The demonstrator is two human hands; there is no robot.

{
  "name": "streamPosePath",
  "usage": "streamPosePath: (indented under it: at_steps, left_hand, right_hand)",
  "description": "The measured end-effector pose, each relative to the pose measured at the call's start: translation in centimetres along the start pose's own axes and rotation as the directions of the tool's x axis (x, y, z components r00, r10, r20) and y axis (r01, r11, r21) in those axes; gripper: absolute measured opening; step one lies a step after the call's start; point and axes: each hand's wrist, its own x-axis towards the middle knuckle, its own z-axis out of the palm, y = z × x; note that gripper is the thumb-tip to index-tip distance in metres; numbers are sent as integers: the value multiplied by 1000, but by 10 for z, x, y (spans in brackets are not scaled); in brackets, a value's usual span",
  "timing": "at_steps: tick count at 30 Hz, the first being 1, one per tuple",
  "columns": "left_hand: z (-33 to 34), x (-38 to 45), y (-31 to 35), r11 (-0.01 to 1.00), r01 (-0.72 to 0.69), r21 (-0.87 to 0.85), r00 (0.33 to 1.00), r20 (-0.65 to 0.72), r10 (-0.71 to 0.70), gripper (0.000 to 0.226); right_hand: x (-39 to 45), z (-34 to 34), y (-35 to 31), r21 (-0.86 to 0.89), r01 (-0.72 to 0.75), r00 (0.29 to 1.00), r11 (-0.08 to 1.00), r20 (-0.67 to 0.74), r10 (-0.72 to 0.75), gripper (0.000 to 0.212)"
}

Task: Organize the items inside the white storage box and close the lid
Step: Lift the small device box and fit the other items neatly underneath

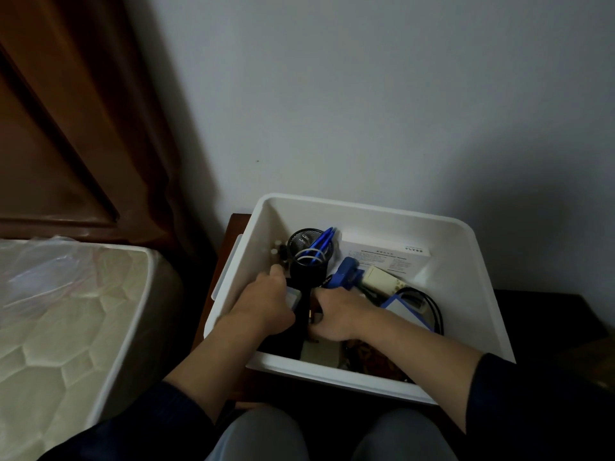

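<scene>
Box: the open white plastic storage box (466, 261) sits on a dark wooden stand by the grey wall (366, 94), directly in front of the seated person's knees. No lid is in view.
Contents, back: a black wire-mesh pen cup (307, 257) stands upright near the back left wall with blue pens (324, 239) leaning in it; a flat white printed carton (386, 256) lies just beside it, to the right.
Contents, middle: a blue plastic piece (346, 272), a beige rectangular block (382, 281), a blue-edged grey pad (404, 309) and a coil of black cable (432, 311) lie loosely overlapped.
Likely reason: tall and flat items look parked along the back wall, leaving the front for sorting; this is my judgement.
Left hand: the left hand (266, 302) is inside the box, knuckles up, fingers curled down over a small pale item at the cup's base. A true grip cannot be confirmed.
Right hand: the right hand (336, 316) is palm-down, fingers curled toward a slim dark object between the two hands. Contact is hidden, so its state cannot be told.
Forearms: both enter over the near rim, sleeves pushed back, converging on the front left.
Surroundings: a quilted cream mattress under clear plastic (60, 311) lies to the left.
Progress: sorting under way; closing not yet begun.
</scene>
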Motion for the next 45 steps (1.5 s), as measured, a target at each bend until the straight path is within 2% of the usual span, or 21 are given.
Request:
streamPosePath:
  at_steps: [2, 5, 7, 9, 11, 13, 15, 17, 19, 23, 25, 27, 30, 31, 33, 36, 39, 42, 45]
  left_hand:
    - [0, 0, -2, 1000, 1, -11, 1000, 9, -1, 69]
    - [1, 0, -2, 1000, 1, -13, 1000, 21, -1, 75]
    - [2, -1, -2, 1000, -5, -27, 1000, 26, 6, 81]
    - [2, -1, -2, 997, -29, -74, 999, 22, 30, 88]
    - [1, 1, -2, 982, -86, -167, 996, 10, 89, 98]
    - [1, 3, -2, 945, -168, -281, 984, 4, 176, 108]
    - [3, 4, -2, 904, -210, -373, 973, 15, 232, 108]
    - [6, 6, -2, 883, -206, -422, 971, 26, 239, 101]
    - [6, 5, 0, 900, -177, -399, 977, 40, 210, 98]
    - [2, 3, -3, 992, -76, -103, 994, 77, 84, 94]
    - [2, 3, -2, 998, -18, -60, 993, 114, 25, 89]
    - [3, 4, 0, 999, 1, -34, 988, 154, 4, 93]
    - [3, 3, 4, 997, -17, 70, 979, 206, 2, 101]
    - [3, 2, 4, 994, -26, 109, 977, 214, 2, 103]
    - [2, 0, 4, 989, -33, 147, 972, 236, -3, 110]
    - [-4, -5, 7, 974, -68, 214, 950, 312, -3, 123]
    - [-9, -9, 13, 957, -105, 271, 936, 351, 4, 124]
    - [-11, -12, 16, 952, -99, 290, 931, 365, -15, 122]
    - [-9, -15, 16, 957, -83, 277, 908, 417, -42, 122]
  right_hand:
    - [-4, -4, -1, -99, -17, 1000, 995, 16, 18, 40]
    - [-12, -15, -1, -313, -81, 995, 946, 34, 96, 26]
    - [-15, -22, 1, -308, -122, 991, 944, 11, 132, 24]
    - [-14, -23, 5, -182, -119, 992, 976, -72, 108, 30]
    - [-9, -19, 7, 100, -57, 991, 993, -117, 69, 42]
    - [-7, -16, 5, 477, -44, 998, 878, -27, 65, 58]
    - [-4, -13, 4, 699, -79, 997, 711, 47, 64, 53]
    - [-1, -12, 6, 774, -55, 997, 631, 8, 77, 42]
    - [-1, -13, 11, 798, -29, 996, 602, -24, 81, 37]
    - [-10, -29, 27, 791, -8, 993, 612, -65, 96, 31]
    - [-16, -39, 34, 807, 11, 992, 591, -83, 95, 28]
    - [-19, -46, 36, 863, 25, 989, 504, -95, 113, 26]
    - [-20, -55, 34, 941, 87, 982, 327, -136, 132, 37]
    - [-20, -59, 31, 946, 115, 980, 304, -158, 121, 39]
    - [-18, -65, 23, 913, 172, 972, 370, -219, 90, 37]
    - [-10, -73, 4, 791, 262, 940, 553, -338, 37, 32]
    - [2, -79, -23, 578, 330, 886, 747, -463, -33, 41]
    - [16, -80, -49, 268, 283, 836, 921, -540, -100, 39]
    - [27, -78, -68, 20, 139, 845, 990, -524, -108, 28]
